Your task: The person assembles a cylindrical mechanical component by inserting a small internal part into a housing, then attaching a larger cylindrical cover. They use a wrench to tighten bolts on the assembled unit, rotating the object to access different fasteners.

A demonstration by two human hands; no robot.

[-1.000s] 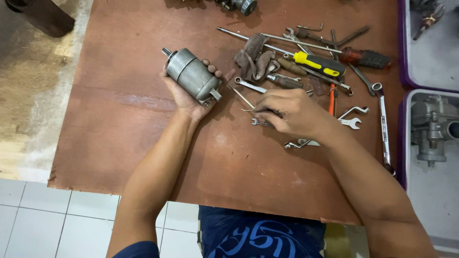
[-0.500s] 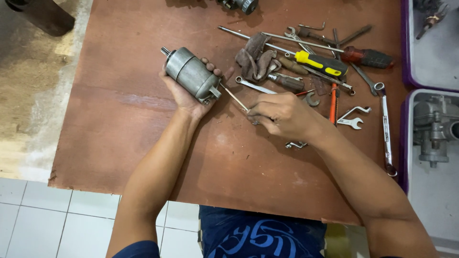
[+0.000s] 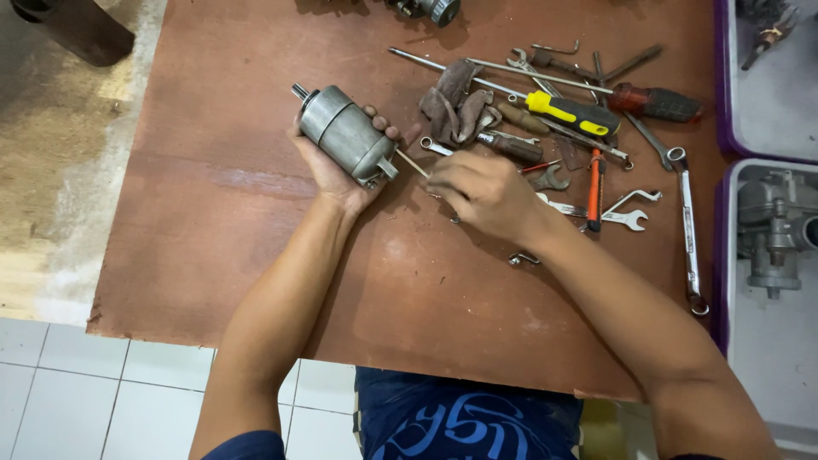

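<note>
Hands at a starter motor, brown desk.
Left hand [image 3: 341, 175] clamped around grey cylindrical motor [image 3: 348, 135], mid-desk; right hand [image 3: 481, 192] pinches thin rod [image 3: 412, 163] at motor's end. Tool pile [image 3: 579, 128] toward far right corner; purple-rimmed trays [image 3: 722, 204] beyond right edge.

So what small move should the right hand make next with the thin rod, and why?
Probably push the thin rod further along its line into the grey motor housing. The left hand holds the housing tilted above the brown board, and the right hand pinches the rod's outer end, with its tip at the housing's end cap. Whether it has entered a hole is unclear.
</note>
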